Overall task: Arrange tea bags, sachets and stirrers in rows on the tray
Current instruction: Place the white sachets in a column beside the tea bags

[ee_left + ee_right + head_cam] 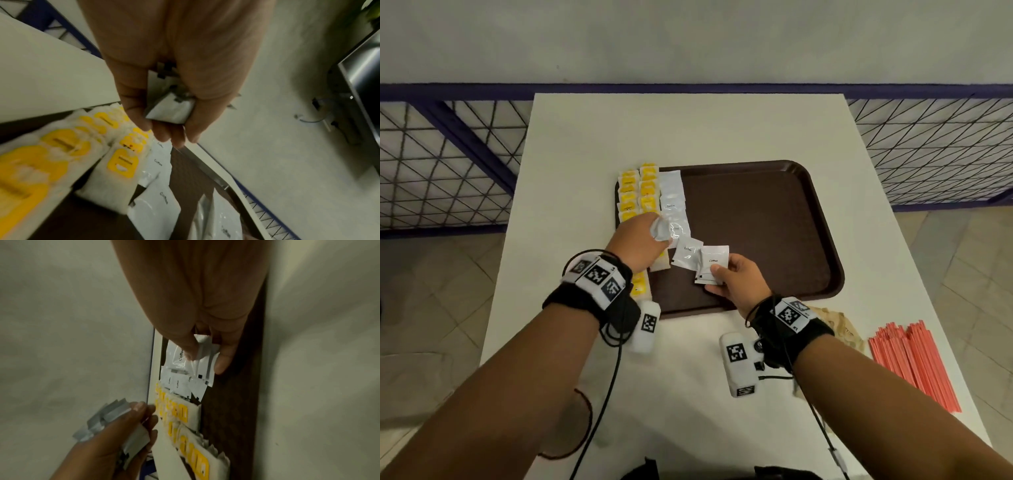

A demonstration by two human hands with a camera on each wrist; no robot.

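Observation:
A brown tray lies on the white table. Two rows of yellow-labelled tea bags fill its left edge, with a row of white coffee sachets beside them. My left hand hovers over the tea bags and grips a bunch of white sachets. My right hand pinches one coffee sachet just above the tray, at the near end of the sachet row. The same pinched sachet shows in the right wrist view. Red stirrers lie in a pile at the table's right edge.
Crumpled brown paper sits on the table between the tray and the stirrers. A blue-framed wire fence runs behind and beside the table. The tray's right half is bare.

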